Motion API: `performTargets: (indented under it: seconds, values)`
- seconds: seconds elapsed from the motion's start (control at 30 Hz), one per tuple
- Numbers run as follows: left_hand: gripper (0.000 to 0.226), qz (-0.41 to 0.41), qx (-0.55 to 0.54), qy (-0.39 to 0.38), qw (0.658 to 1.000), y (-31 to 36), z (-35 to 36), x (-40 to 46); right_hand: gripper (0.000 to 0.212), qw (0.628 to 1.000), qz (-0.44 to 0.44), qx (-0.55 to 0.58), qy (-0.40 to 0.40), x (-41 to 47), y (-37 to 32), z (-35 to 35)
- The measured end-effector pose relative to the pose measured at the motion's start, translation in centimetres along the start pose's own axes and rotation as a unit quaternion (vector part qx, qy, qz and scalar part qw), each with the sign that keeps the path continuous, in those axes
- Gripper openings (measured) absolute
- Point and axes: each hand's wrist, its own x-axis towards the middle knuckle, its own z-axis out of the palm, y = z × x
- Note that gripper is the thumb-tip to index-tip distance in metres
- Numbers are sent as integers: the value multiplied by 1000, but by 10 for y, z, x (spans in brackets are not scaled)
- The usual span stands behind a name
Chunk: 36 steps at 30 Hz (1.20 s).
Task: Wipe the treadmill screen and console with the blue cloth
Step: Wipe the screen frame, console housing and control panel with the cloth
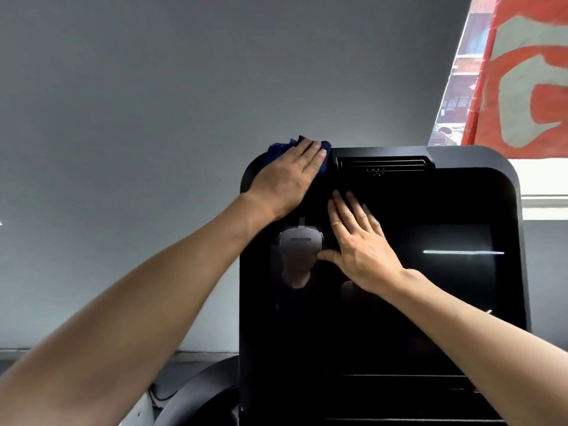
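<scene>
Right hand (359, 247) lies flat on screen (399, 302); left hand (285, 176), fingers straight, presses blue cloth (276, 149).

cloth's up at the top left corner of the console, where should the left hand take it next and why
Probably slide the left hand and the blue cloth rightward along the console top edge, over the vent slot. The cloth sits pressed at the top left corner only, so the rest looks unwiped, while the right hand lies flat on the screen, bracing it.
</scene>
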Motion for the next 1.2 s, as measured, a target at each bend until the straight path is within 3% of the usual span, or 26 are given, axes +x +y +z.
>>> performTargets:
  seconds: [0.23, 0.37, 0.57, 0.73, 0.8, 0.87, 0.97, 1.03, 1.2]
  values:
    - [39, -74, -45, 141, 986, 42, 5, -6, 98, 1000, 2, -6, -12, 0, -2, 0]
    - [35, -114, -57, 181, 975, 50, 13, -3, 98, 1000, 6, 1, -11, 0, -1, 2]
    - [62, -146, -89, 79, 982, 38, 9, 13, 98, 1000, -8, 18, -14, 0, 2, 4]
    - [36, -134, -83, 207, 966, 45, 15, 3, 98, 1000, -2, 13, -4, -1, -1, 3]
    - [36, -120, -82, 227, 963, 45, 22, 1, 98, 1000, -1, 11, -8, 0, -1, 4]
    - [43, -106, -82, 201, 970, 37, 22, 6, 99, 1000, -2, 8, -10, 1, -1, 6]
    - [60, -95, -64, 89, 989, 23, 19, 15, 100, 1000, -11, 9, -17, 2, 2, 7]
    - [61, -101, -84, 81, 988, 23, 14, 19, 100, 1000, -14, 10, -18, 1, 2, 5]
    - [41, -136, -128, 232, 955, 42, 20, 2, 100, 999, -15, 18, -27, -1, 1, -2]
